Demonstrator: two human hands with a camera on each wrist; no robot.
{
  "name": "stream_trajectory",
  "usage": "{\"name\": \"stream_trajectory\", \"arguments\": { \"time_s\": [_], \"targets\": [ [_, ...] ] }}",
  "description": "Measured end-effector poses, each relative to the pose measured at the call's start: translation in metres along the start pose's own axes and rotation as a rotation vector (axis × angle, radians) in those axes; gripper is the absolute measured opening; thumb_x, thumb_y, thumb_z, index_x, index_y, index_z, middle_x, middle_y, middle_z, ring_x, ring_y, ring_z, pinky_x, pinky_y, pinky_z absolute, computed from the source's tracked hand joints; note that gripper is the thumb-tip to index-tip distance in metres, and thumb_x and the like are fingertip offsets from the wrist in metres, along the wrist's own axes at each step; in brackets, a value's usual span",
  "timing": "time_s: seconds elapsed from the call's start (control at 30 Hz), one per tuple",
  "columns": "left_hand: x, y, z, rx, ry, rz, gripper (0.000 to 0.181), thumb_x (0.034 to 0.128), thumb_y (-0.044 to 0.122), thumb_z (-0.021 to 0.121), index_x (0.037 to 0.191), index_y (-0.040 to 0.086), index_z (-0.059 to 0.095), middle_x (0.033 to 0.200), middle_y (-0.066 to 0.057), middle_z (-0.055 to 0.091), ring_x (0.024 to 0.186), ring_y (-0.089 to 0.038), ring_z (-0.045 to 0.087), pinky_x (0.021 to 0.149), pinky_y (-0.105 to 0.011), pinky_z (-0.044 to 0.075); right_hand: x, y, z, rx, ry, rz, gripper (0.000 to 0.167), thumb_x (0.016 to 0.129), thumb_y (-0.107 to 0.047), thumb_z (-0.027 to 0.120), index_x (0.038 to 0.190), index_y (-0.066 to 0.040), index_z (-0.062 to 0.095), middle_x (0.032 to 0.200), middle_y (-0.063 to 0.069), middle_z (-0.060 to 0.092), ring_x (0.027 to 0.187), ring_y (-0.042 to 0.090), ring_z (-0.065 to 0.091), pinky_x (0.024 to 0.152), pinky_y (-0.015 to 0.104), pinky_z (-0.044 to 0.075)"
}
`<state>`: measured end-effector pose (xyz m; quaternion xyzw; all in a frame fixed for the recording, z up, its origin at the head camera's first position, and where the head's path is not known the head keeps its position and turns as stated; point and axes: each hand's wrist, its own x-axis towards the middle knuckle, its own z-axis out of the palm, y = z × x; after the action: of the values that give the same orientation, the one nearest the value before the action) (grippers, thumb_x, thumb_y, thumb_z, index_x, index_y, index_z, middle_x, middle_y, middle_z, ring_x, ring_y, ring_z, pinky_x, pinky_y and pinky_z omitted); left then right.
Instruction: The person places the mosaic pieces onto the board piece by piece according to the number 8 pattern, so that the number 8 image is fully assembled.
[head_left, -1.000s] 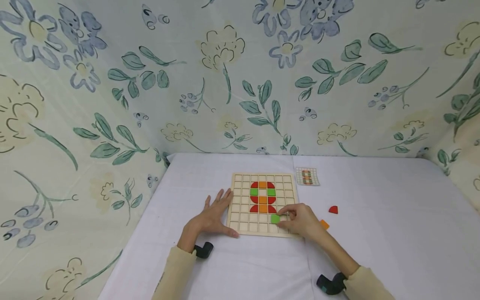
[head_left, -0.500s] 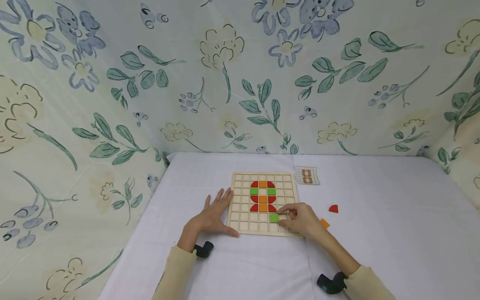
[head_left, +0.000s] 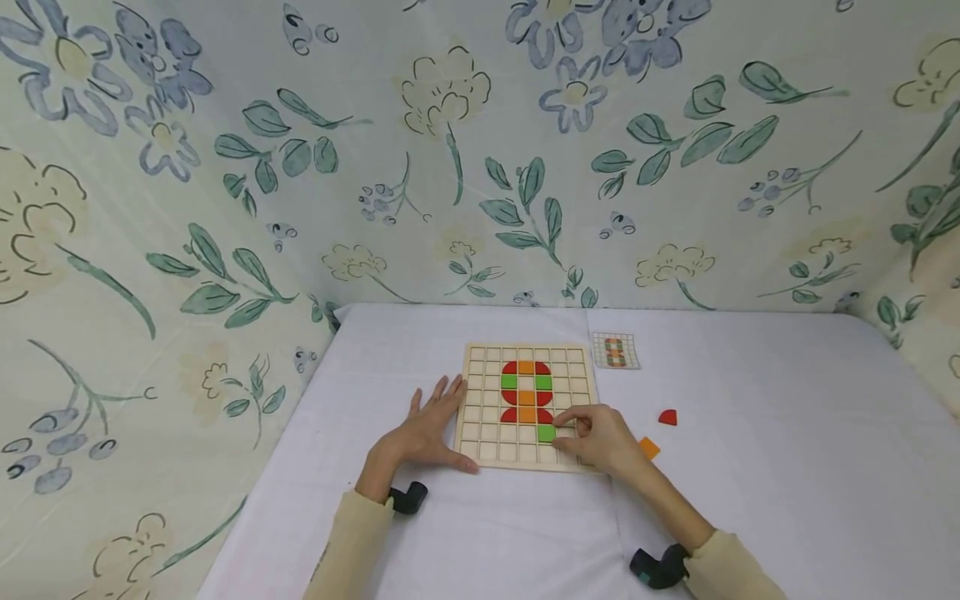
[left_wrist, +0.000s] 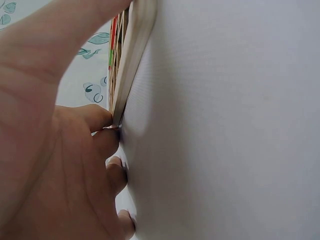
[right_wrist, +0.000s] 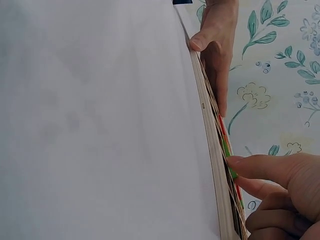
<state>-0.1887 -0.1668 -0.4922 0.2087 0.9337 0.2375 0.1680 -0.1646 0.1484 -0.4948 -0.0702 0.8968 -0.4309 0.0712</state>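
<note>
A wooden grid board (head_left: pixel 487 432) lies on the white cloth, with red rounded, orange square and green square tiles set in its middle columns. My left hand (head_left: pixel 420 435) spreads its fingers along the board's left side, fingertips and thumb touching the frame; the left wrist view shows the board's edge (left_wrist: pixel 132 55) between thumb and fingers. My right hand (head_left: pixel 606 440) pinches a green square tile (head_left: pixel 546 433) between thumb and index finger, at a cell just below the lower right red tile (head_left: pixel 545 415). In the right wrist view the thumb partly covers this green tile (right_wrist: pixel 233 172).
A small pattern card (head_left: pixel 616 351) lies by the board's upper right corner. To the right are a loose red quarter-round tile (head_left: pixel 667 417) and an orange square tile (head_left: pixel 649 448), partly behind my right wrist. A floral curtain (head_left: pixel 450 167) hangs behind the table.
The green tile in my right hand has shifted slightly left and up, and now lines up with the cell. My left hand stays put on the board.
</note>
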Motion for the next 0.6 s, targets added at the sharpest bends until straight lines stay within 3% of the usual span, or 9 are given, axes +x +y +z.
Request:
{"name": "stream_trajectory", "arguments": {
  "time_s": [0.6],
  "targets": [
    [0.0005,0.0022,-0.0005,0.004,-0.010,-0.024,0.138,0.0693,0.059,0.091,0.168,0.014,0.005,0.177,-0.002,-0.001,0.164,-0.029,-0.009,0.128,-0.064,-0.010,0.0008,0.0050,0.0008,0.029,0.003,-0.028,0.020,0.081,-0.016,0.089,0.099,-0.012,0.081,0.057,-0.004,0.032,0.052,0.009,0.027,0.051,0.021,0.022]
  ]
}}
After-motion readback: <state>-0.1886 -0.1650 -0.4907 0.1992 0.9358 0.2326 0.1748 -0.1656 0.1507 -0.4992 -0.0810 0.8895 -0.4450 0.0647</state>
